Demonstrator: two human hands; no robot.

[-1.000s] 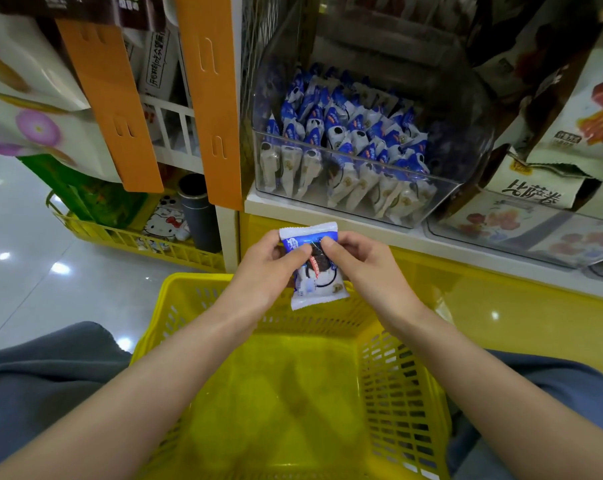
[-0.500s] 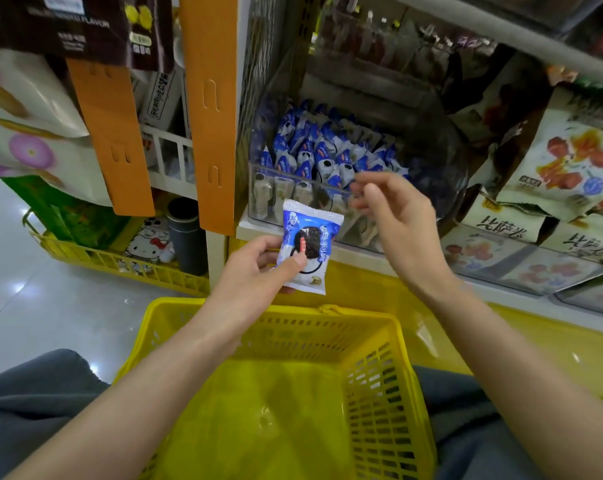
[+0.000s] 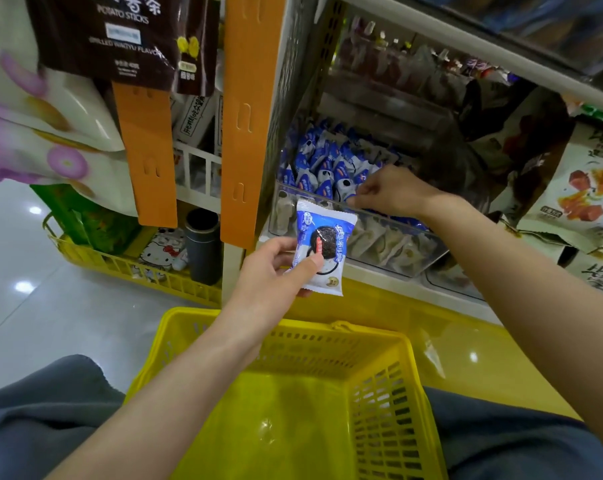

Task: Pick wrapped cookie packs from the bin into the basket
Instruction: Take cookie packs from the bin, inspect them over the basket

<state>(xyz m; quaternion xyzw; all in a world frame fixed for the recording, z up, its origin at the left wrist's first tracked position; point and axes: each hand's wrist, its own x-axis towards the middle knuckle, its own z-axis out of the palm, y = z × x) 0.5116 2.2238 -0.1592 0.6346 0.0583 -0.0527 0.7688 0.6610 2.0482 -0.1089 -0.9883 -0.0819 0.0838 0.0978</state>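
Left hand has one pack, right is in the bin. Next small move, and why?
Probably close the right hand on one of the packs at the front of the bin and lift it out. Its fingertips sit at those packs, though a grip isn't clear. The left hand holds one cookie pack up in front of the bin; the basket below shows none inside.
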